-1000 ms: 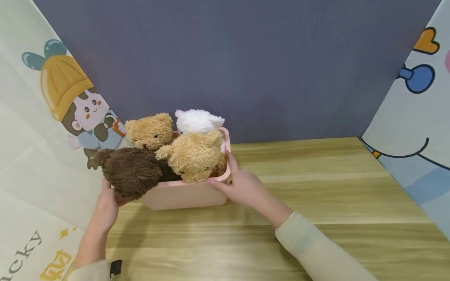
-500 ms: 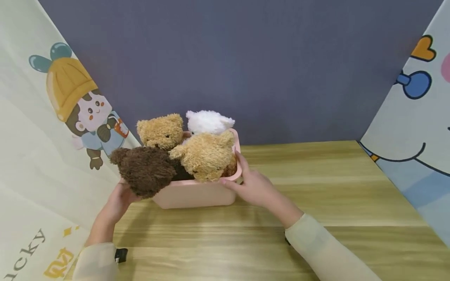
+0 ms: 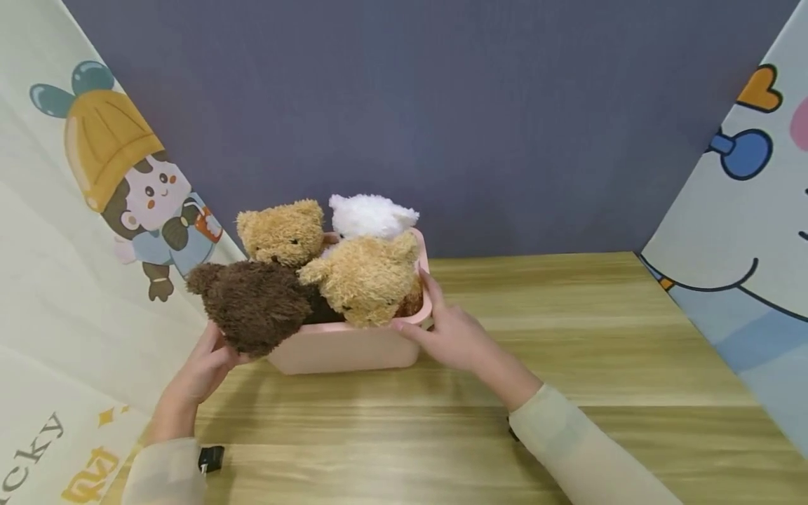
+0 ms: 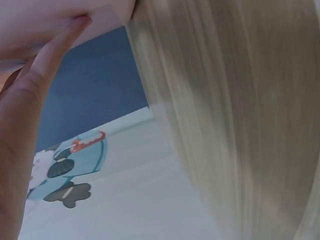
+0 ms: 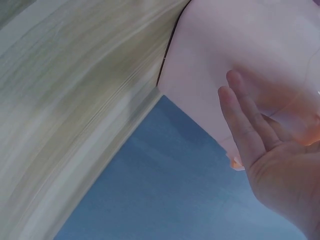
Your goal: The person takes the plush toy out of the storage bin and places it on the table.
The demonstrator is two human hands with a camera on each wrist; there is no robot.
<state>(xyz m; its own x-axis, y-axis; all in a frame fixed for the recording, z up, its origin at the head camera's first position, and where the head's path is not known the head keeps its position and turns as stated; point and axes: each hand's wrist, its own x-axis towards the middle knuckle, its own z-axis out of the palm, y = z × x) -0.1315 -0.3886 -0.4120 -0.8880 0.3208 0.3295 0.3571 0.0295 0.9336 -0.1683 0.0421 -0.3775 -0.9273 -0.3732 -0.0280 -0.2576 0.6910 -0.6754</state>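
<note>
A pink storage bin (image 3: pixel 347 351) on the wood-grain table holds several plush toys. A dark brown bear (image 3: pixel 255 305) leans over its left end, and a light tan bear (image 3: pixel 372 284) lies at the front right. Behind them sit a golden-brown bear (image 3: pixel 284 231) and a white plush toy (image 3: pixel 372 216). My left hand (image 3: pixel 205 365) grips the bin's left end, its fingertips partly hidden by the brown bear. At the right end, my right hand (image 3: pixel 454 337) holds the rim with the thumb at the front corner; the right wrist view shows its fingers (image 5: pixel 245 120) against the bin wall.
The table (image 3: pixel 536 365) extends to the right of the bin. A dark blue-grey panel (image 3: pixel 429 112) stands behind. Printed white panels rise at the left (image 3: pixel 63 280) and right (image 3: pixel 751 231), the left one near my left hand.
The bin, its plush toys and both hands have shifted slightly to the right relative to the back panel. The head view has also moved a little. Both hands have kept their hold.
</note>
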